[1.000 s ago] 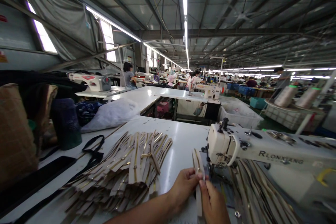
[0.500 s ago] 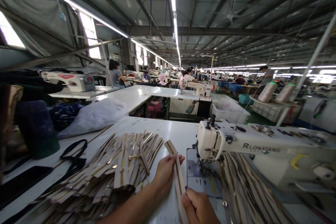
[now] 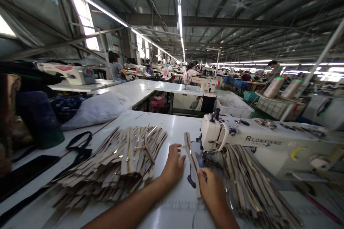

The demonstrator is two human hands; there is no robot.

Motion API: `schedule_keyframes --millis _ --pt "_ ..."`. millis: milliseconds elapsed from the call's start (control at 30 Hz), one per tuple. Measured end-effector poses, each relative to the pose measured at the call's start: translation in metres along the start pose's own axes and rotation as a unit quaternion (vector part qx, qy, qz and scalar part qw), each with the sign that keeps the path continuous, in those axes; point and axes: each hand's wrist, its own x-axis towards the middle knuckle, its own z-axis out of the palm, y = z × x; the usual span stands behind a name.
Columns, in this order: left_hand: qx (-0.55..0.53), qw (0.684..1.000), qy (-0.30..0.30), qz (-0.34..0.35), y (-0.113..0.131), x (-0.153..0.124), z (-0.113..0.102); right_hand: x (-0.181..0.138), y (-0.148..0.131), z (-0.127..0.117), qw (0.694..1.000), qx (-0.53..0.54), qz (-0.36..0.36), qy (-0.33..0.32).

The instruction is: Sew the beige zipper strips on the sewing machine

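My right hand (image 3: 211, 186) pinches the near end of a beige zipper strip (image 3: 191, 157) that points away toward the foot of a white sewing machine (image 3: 258, 139). My left hand (image 3: 173, 166) lies just left of the strip, fingers curled, its fingertips at the strip's far end. A big heap of the same beige zipper strips (image 3: 118, 161) spreads out to the left of that hand. Another pile of strips (image 3: 249, 186) lies under the machine's arm on the right.
A white worktable (image 3: 174, 125) carries everything. On its left are a black strap (image 3: 79, 148), a white plastic bag (image 3: 99, 109) and dark bundles (image 3: 37, 118). Beyond stand more sewing machines (image 3: 68, 73), thread cones (image 3: 271, 86), crates and other people at work.
The strip went from the machine's foot leftward, then back toward the foot. My left hand slid from gripping the strip's side to resting at its far end. The camera view dipped slightly.
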Motion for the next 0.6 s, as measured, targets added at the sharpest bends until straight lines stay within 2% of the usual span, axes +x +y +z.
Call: schedule_keyframes --millis 33,100,167,200,267,433,600 --pt "0.032 0.998 -0.033 0.043 0.004 -0.003 0.000 0.000 0.000 -0.001 1.000 -0.007 -0.001 0.002" --pt "0.065 0.982 -0.139 0.112 0.013 -0.005 -0.002 0.000 0.001 -0.002 1.000 -0.017 -0.007 0.006" --pt "0.076 0.957 -0.236 0.151 0.021 -0.006 -0.004 0.001 0.002 -0.004 0.999 -0.035 -0.010 0.004" --pt "0.080 0.949 -0.261 0.159 0.024 -0.006 -0.005 0.000 0.003 -0.005 0.999 -0.047 -0.010 -0.001" --pt "0.083 0.946 -0.274 0.153 0.025 -0.006 -0.005 -0.001 0.005 -0.007 0.998 -0.065 -0.014 -0.010" --pt "0.103 0.957 -0.246 0.113 0.022 0.004 0.007 -0.004 0.015 -0.013 0.997 -0.045 -0.058 -0.028" --pt "0.146 0.950 -0.251 0.116 0.024 0.013 0.013 -0.006 0.020 -0.015 0.996 -0.010 -0.077 -0.032"
